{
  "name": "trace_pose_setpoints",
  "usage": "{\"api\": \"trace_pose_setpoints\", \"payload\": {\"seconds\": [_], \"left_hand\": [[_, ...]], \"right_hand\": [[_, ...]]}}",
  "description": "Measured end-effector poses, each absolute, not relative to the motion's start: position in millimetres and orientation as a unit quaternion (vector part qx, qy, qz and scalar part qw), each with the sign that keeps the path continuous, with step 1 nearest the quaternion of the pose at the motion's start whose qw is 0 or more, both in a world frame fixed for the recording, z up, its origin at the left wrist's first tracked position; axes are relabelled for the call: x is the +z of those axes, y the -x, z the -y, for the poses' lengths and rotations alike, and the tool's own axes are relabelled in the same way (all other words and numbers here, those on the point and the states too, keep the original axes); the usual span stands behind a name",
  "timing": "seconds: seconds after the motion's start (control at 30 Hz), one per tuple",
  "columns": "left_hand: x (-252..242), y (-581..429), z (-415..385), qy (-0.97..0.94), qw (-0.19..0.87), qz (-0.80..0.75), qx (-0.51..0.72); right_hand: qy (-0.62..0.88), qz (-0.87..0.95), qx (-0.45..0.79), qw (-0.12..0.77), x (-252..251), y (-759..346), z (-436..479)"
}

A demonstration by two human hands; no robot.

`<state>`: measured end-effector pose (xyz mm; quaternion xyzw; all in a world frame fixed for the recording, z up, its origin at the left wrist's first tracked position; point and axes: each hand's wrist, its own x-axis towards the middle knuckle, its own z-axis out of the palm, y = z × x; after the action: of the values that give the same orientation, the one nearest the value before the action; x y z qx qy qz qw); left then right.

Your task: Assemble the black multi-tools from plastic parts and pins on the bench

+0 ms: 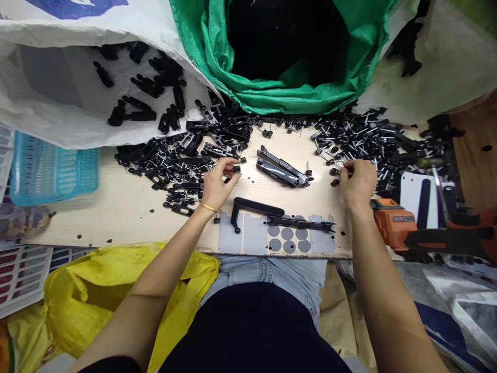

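Note:
In the head view, my left hand [219, 185] is closed in a pinch, with a small black-headed screw [236, 169] at its fingertips. Black clamp parts and screws lie heaped beside it in the left pile [182, 160]. My right hand [359, 185] reaches to the edge of the right pile of black-knobbed screws [361, 135]; its fingers are curled, and what they hold is hidden. Between my hands lies a folded black bracket [281, 170] with a glossy side. Closer to me are an angled black arm [258, 206] and a forked black bar [303, 224].
A green sack [272, 98] stands open at the back. Black parts lie in a white sack [77, 124] at left, near a blue basket [54, 173]. An orange power-tool battery [396, 224] sits right; a yellow bag [128, 269] hangs below the table edge.

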<state>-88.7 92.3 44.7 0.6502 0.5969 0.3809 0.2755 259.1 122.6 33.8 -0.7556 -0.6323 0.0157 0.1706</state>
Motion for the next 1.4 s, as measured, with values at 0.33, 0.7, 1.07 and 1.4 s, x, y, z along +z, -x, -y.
{"api": "trace_pose_setpoints", "payload": {"seconds": [0.33,0.7,1.07,1.4], "left_hand": [[27,94,-42,-0.561,0.351,-0.612,0.433],[42,102,-20,-0.792,0.18,-0.469,0.347],[44,100,-20,-0.714,0.225,-0.556,0.363],[49,106,-33,-0.752,0.28,-0.55,0.232]], "right_hand": [[0.678,0.481,0.213,0.514,59,-222,-87],[0.639,0.436,0.414,0.48,64,-160,-9],[0.527,0.764,0.183,0.325,56,-146,-12],[0.523,0.807,0.125,0.245,27,-165,-9]]}}
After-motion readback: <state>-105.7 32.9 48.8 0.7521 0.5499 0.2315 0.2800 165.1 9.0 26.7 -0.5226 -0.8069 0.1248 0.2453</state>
